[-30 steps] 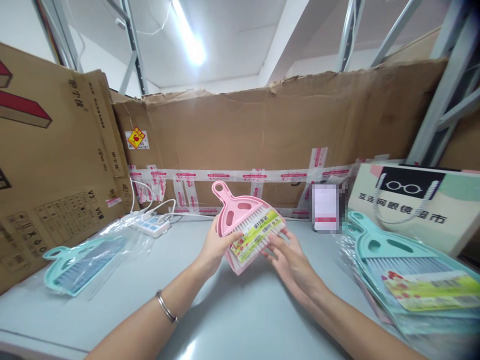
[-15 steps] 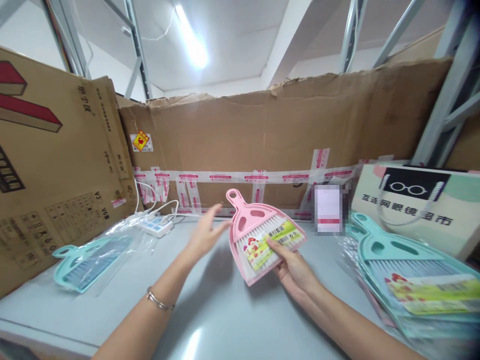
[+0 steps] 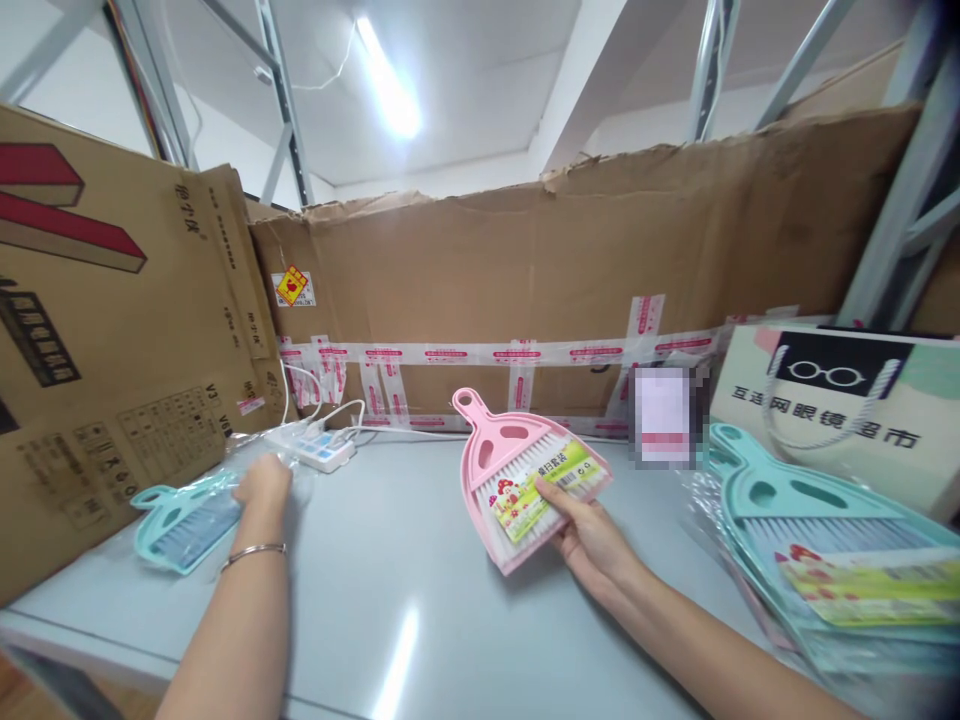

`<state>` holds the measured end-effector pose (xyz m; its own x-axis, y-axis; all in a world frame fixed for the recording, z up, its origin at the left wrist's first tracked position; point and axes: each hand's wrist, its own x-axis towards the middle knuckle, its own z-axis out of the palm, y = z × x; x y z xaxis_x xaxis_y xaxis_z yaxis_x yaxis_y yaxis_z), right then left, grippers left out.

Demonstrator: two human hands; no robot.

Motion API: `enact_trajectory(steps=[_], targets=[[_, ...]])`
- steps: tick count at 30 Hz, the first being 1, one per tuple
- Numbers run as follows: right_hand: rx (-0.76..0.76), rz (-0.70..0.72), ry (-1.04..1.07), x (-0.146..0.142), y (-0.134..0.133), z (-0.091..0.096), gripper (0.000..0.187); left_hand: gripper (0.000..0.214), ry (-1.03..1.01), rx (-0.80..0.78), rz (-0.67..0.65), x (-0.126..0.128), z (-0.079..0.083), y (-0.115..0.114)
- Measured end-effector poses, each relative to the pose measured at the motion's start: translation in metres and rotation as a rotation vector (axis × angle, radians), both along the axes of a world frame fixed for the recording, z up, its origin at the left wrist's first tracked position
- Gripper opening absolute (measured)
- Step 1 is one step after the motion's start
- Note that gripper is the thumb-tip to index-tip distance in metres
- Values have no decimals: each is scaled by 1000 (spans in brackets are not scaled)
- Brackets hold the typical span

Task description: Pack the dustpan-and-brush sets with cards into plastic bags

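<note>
My right hand (image 3: 592, 530) grips a pink dustpan and brush set (image 3: 487, 460) by its lower right edge, thumb on the front and fingers behind. The set is held tilted above the table, with a white-bristled brush nested in the pan and a yellow-green label card (image 3: 536, 490) across it. At the left, my left hand (image 3: 264, 490) is closed on a clear plastic bag (image 3: 298, 480), its fingertips mostly hidden. Beside that hand lies a teal dustpan and brush set (image 3: 169, 525), partly under clear plastic.
Several teal sets (image 3: 817, 500) in plastic are stacked at the right, before a gift bag (image 3: 832, 410) with rope handles. A white power strip (image 3: 326, 450) with cables sits at the back left. Cardboard boxes (image 3: 450, 270) wall the grey table (image 3: 360, 620) at the back and left.
My left hand has moved left, away from the pink set, and down onto the clear plastic by the teal set. My right hand still holds the pink set in nearly the same place.
</note>
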<state>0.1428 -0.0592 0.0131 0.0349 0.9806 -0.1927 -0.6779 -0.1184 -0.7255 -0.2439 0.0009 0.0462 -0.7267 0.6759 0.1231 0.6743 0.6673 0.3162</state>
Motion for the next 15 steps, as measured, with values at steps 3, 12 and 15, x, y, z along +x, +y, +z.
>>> enact_trajectory(steps=[3,12,15], targets=[[11,20,-1,0,-2,3,33,35,220,173,-45,18,20,-4],[10,198,-141,-5,-13,10,35,34,604,358,-612,153,42,-18],[-13,234,-193,-4,-13,7,32,32,551,281,-720,176,35,-22]])
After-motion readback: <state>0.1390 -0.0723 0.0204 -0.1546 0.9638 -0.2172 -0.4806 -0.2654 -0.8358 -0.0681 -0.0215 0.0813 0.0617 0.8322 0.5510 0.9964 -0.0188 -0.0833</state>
